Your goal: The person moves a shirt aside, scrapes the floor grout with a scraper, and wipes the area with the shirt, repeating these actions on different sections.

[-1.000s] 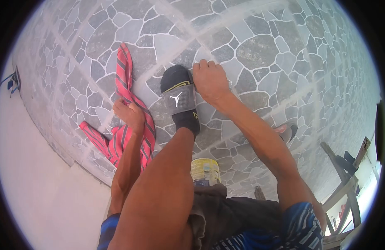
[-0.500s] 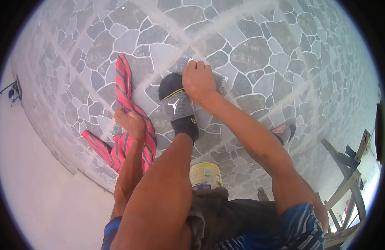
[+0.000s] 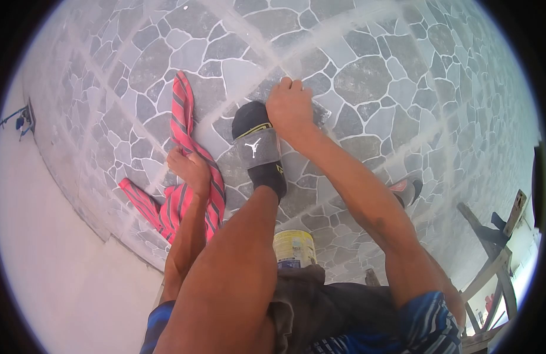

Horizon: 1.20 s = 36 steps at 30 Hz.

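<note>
My left hand (image 3: 191, 170) is closed on a red-pink cloth garment (image 3: 182, 103) with dark stripes, bunched on the floor. Its fingers wrap around the twisted part, and a sleeve-like end stretches away beyond them. To the right, my right hand (image 3: 291, 110) is down at the floor with curled fingers. Whatever it may hold is hidden under the fingers. Right beside it is my foot in a black sock and a grey slide sandal (image 3: 256, 147) with a white figure logo. The floor (image 3: 361, 79) has grey stone-pattern tiles with pale, powdery joint lines.
A yellow and white bucket (image 3: 294, 248) stands behind my foot. Another sandal (image 3: 406, 190) shows at the right. A wooden frame (image 3: 491, 259) stands at the far right, and a pale wall (image 3: 66, 236) runs along the left. A blue object (image 3: 20, 122) is at the far left.
My right hand has slid slightly forward along the floor beside the foot. My left hand keeps its hold on the garment. The whole view has shifted a little.
</note>
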Available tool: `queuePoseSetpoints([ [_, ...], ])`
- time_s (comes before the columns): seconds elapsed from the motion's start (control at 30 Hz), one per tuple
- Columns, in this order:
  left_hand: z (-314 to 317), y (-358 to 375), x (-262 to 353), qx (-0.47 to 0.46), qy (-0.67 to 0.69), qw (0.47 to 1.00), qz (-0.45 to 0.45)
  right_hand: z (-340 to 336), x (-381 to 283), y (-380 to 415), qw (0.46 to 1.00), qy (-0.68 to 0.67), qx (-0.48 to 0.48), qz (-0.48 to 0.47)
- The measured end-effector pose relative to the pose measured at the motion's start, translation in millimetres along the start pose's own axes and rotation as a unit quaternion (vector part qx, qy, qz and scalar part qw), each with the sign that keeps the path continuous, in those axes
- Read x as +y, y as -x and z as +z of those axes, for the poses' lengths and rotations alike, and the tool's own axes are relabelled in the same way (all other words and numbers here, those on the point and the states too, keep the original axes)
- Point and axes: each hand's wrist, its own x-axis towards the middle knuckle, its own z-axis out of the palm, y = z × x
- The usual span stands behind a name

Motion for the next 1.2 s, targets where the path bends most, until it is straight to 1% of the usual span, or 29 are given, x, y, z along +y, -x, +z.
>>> queuePoseSetpoints([
  [0.07,3.4,-1.0,-0.4,0.012,0.000,1.000,0.017,-5.0,-6.2,-9.9,0.999,0.008,-0.021,0.023],
  [0.13,4.2,-3.7,0.7,0.025,-0.012,0.999,0.031,-12.1,-9.8,-11.8,0.998,0.020,-0.046,0.023],
  [0.23,3.5,0.1,-0.8,0.032,0.008,0.999,0.030,-15.8,-5.4,-18.0,0.995,0.022,-0.094,0.020],
  [0.3,3.6,-1.1,1.0,0.009,0.003,1.000,-0.005,-21.6,-3.4,-22.8,0.993,0.014,-0.109,0.037],
  [0.33,4.6,-1.0,1.8,-0.001,0.000,1.000,-0.026,-22.0,-13.2,-20.2,0.993,0.007,-0.110,0.045],
  [0.37,5.9,-1.5,1.0,0.006,0.000,1.000,-0.010,-21.5,-19.7,-17.8,0.992,-0.001,-0.114,0.052],
  [0.43,5.7,-0.4,-4.1,0.019,-0.003,1.000,0.020,-17.1,-9.6,-28.2,0.992,-0.022,-0.102,0.064],
  [0.47,5.0,-0.5,-6.2,0.020,-0.006,1.000,0.022,-16.6,-6.5,-33.2,0.992,-0.034,-0.094,0.071],
  [0.53,6.8,-1.7,-5.3,0.021,-0.007,0.999,0.027,-11.4,-15.8,-24.9,0.995,-0.006,-0.078,0.058],
  [0.57,8.1,-1.9,-4.5,0.015,0.000,1.000,0.023,-7.9,-17.4,-21.4,0.996,0.011,-0.071,0.051],
  [0.6,8.5,-1.7,-5.1,0.011,0.005,1.000,0.018,-3.7,-13.4,-21.7,0.996,0.002,-0.067,0.051],
  [0.67,5.0,2.1,-6.9,0.000,0.004,1.000,0.008,-16.3,-3.2,-17.7,0.997,-0.020,-0.064,0.050],
  [0.77,2.2,-1.8,-2.2,-0.005,-0.001,1.000,0.022,-9.8,-4.2,0.1,0.999,-0.027,-0.024,-0.005],
  [0.8,1.0,1.2,0.0,-0.001,0.000,0.999,0.034,-6.4,1.8,3.7,0.998,-0.053,-0.026,-0.005],
  [0.83,1.3,4.0,2.5,0.001,0.003,0.999,0.046,-6.3,11.5,9.5,0.996,-0.080,-0.031,-0.003],
  [0.87,-3.7,-1.4,15.9,-0.011,0.017,0.995,0.093,-7.7,23.1,16.9,0.994,-0.105,-0.037,-0.003],
  [0.93,-10.4,-13.3,39.3,-0.041,0.047,0.981,0.182,-19.3,64.4,30.3,0.996,-0.089,-0.018,-0.004],
  [0.97,-3.5,-19.8,39.7,-0.060,0.057,0.976,0.201,-31.6,89.6,38.7,0.997,-0.077,-0.014,-0.026],
  [1.0,4.5,-32.0,37.5,-0.077,0.068,0.969,0.224,-47.3,116.8,47.4,0.997,-0.065,-0.006,-0.046],
  [1.03,10.8,-44.1,39.7,-0.095,0.079,0.960,0.250,-66.8,141.5,58.1,0.997,-0.062,-0.022,-0.048],
  [1.07,14.8,-53.7,47.4,-0.092,0.070,0.958,0.261,-87.0,165.4,71.2,0.996,-0.060,-0.037,-0.050],
  [1.13,29.4,-77.3,66.3,-0.103,0.096,0.948,0.284,-122.5,212.7,107.3,0.996,-0.033,-0.048,-0.071],
  [1.17,37.5,-90.6,77.6,-0.108,0.108,0.944,0.293,-140.1,230.4,126.9,0.997,-0.029,-0.035,-0.065],
  [1.2,49.5,-100.4,93.6,-0.121,0.122,0.928,0.331,-156.0,242.2,148.1,0.998,-0.026,-0.022,-0.060],
])
